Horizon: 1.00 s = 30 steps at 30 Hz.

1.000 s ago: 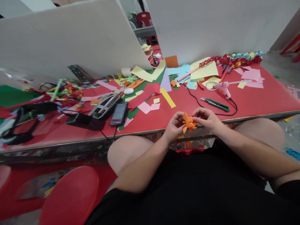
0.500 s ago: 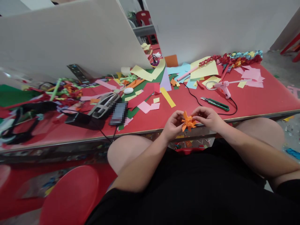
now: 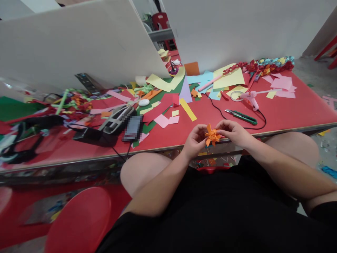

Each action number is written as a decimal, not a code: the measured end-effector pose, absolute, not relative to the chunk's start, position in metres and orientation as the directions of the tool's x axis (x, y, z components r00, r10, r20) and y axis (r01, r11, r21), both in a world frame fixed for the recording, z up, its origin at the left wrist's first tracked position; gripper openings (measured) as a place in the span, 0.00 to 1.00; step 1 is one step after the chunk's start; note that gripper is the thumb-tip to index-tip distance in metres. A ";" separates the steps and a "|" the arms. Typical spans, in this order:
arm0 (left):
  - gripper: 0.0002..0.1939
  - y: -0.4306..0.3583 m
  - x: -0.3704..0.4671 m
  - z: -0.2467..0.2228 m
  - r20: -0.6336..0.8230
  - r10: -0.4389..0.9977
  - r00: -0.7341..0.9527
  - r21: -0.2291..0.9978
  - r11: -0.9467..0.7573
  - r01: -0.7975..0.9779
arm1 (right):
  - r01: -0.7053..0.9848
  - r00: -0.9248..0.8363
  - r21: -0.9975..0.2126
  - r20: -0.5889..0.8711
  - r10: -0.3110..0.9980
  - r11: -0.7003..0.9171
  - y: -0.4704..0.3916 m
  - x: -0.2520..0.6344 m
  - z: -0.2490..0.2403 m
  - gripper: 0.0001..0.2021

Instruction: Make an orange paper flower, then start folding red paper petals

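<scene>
An orange folded-paper star (image 3: 212,135) with several pointed flaps is held between both hands, just in front of the table's near edge. My left hand (image 3: 195,140) pinches its left side with thumb and fingers. On the other side, my right hand (image 3: 231,132) has its thumb and fingertips closed on the star's right flaps. Beyond my right hand, a green box cutter (image 3: 241,117) lies on the red table (image 3: 302,114). A yellow paper strip (image 3: 188,109) lies beyond my left hand.
A pink glue gun (image 3: 251,100) with a black cord lies behind the cutter. Coloured paper scraps, a phone (image 3: 133,127), a black adapter (image 3: 92,136) and a white mouse-like object (image 3: 144,102) are on the table. Upright pale boards (image 3: 237,28) stand along its back.
The orange star has turned slightly between my fingers, and its flaps point in somewhat different directions. Both hands stay in nearly the same place.
</scene>
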State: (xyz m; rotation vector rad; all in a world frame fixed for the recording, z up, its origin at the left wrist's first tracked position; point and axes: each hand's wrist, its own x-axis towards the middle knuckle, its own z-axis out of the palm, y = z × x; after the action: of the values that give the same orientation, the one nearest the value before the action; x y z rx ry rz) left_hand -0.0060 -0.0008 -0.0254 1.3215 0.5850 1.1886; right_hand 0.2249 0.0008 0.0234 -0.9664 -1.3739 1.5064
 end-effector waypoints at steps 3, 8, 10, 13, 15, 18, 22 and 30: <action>0.24 0.000 -0.006 -0.026 0.313 0.886 0.343 0.927 -0.207 -0.312 | -0.125 -0.314 -0.992 0.038 0.949 -0.001 0.001 0.223 0.021 0.20; 0.25 -0.002 -0.004 -0.029 0.313 0.892 0.328 0.932 -0.221 -0.288 | -0.129 -0.270 -0.990 0.088 0.959 0.055 0.000 0.219 0.018 0.19; 0.26 -0.004 -0.003 -0.033 0.305 0.902 0.307 0.932 -0.217 -0.289 | -0.121 -0.238 -0.990 0.100 0.966 0.073 0.000 0.218 0.015 0.19; 0.28 -0.008 0.001 -0.038 0.283 0.921 0.268 0.932 -0.198 -0.303 | -0.106 -0.211 -0.991 0.103 0.972 0.082 0.000 0.216 0.011 0.19; 0.29 -0.010 0.004 -0.040 0.262 0.933 0.245 0.931 -0.178 -0.319 | -0.094 -0.209 -0.993 0.097 0.973 0.079 0.000 0.216 0.010 0.19; 0.29 -0.012 0.007 -0.041 0.248 0.943 0.222 0.929 -0.167 -0.329 | -0.077 -0.204 -0.994 0.088 0.975 0.074 0.000 0.218 0.010 0.18; 0.30 -0.013 0.009 -0.041 0.262 0.943 0.203 0.924 -0.185 -0.334 | -0.056 -0.199 -0.996 0.080 0.977 0.070 0.000 0.220 0.010 0.18; 0.32 -0.014 0.009 -0.042 0.236 0.948 0.216 0.936 -0.162 -0.312 | 0.018 -0.238 -0.998 0.054 0.970 0.060 0.003 0.229 0.013 0.20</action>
State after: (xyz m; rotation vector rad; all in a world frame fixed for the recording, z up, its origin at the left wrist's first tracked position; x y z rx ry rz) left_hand 0.0086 -0.0139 -0.0417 1.2392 0.7050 1.2878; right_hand 0.2290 0.0028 0.0130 -1.0616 -1.4297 1.3263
